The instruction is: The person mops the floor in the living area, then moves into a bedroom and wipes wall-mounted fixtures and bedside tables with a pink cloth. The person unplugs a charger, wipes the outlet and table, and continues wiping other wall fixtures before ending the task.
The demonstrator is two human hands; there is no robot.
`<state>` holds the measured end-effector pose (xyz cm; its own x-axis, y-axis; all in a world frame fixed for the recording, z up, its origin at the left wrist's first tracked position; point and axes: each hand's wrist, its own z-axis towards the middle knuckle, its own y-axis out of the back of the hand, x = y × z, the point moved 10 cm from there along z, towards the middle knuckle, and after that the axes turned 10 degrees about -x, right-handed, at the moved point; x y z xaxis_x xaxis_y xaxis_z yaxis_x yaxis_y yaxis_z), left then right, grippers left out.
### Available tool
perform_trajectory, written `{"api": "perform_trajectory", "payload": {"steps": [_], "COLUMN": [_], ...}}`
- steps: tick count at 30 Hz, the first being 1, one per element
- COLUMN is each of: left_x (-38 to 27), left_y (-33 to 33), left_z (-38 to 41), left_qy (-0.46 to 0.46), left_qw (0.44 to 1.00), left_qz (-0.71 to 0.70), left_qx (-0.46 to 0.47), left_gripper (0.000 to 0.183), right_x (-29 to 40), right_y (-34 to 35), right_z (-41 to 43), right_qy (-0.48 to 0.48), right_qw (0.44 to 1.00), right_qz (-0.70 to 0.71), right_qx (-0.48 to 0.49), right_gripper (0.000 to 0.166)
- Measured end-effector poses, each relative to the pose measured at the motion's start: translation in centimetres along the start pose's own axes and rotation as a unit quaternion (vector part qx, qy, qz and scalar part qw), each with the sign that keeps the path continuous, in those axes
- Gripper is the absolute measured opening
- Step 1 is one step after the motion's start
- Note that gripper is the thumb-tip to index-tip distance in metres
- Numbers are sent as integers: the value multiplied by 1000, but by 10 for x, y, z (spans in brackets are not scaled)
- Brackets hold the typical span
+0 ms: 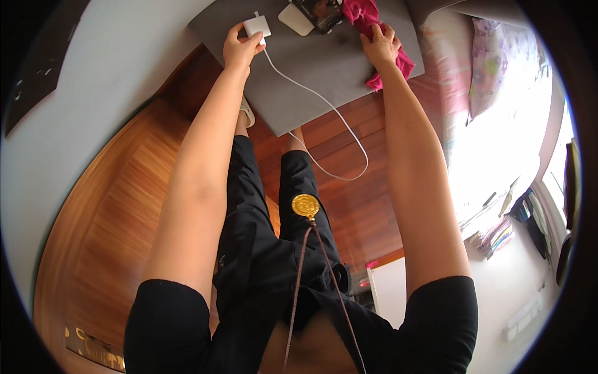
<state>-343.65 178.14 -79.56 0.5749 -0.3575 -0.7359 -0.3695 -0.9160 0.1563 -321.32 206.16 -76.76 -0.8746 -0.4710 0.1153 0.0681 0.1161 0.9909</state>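
Observation:
My left hand [241, 49] pinches a white power adapter [257, 26] above the left side of a grey tabletop [308, 65]. From the adapter a white cable [322, 96] runs down past the table's near edge, loops over the floor side and curves back toward the edge. At the table's right, my right hand [382, 46] rests on a crumpled pink cloth [404, 65], fingers curled on it. Part of the cloth is hidden beneath that hand. Between the hands, at the far side, are a dark glossy object [319, 13] and a white flat item [295, 19].
A bed with a floral pillow [497, 65] stands at the right. To the left is a wooden door [121, 201] beside a pale wall [117, 51]. A gold medallion [305, 205] hangs from a cord at my neck. Reddish wooden flooring [345, 205] lies below.

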Motion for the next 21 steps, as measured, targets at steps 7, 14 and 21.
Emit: {"api": "perform_trajectory", "payload": {"steps": [7,14,21], "left_x": [-1,2,-14], "left_y": [4,-5,-16], "left_z": [-1,-6,-6], "left_qy": [-43,-41,-113], "left_qw": [997,994,991], "left_qz": [34,96,69], "left_qx": [46,40,38], "left_gripper": [58,57,51], "right_x": [37,50,-51], "right_y": [-8,-66,48], "right_z": [-136,-326,-231], "right_qy": [187,324,81], "right_qw": [979,808,958], "right_qz": [69,21,124], "right_qx": [31,492,246], "right_gripper": [30,24,38]}}
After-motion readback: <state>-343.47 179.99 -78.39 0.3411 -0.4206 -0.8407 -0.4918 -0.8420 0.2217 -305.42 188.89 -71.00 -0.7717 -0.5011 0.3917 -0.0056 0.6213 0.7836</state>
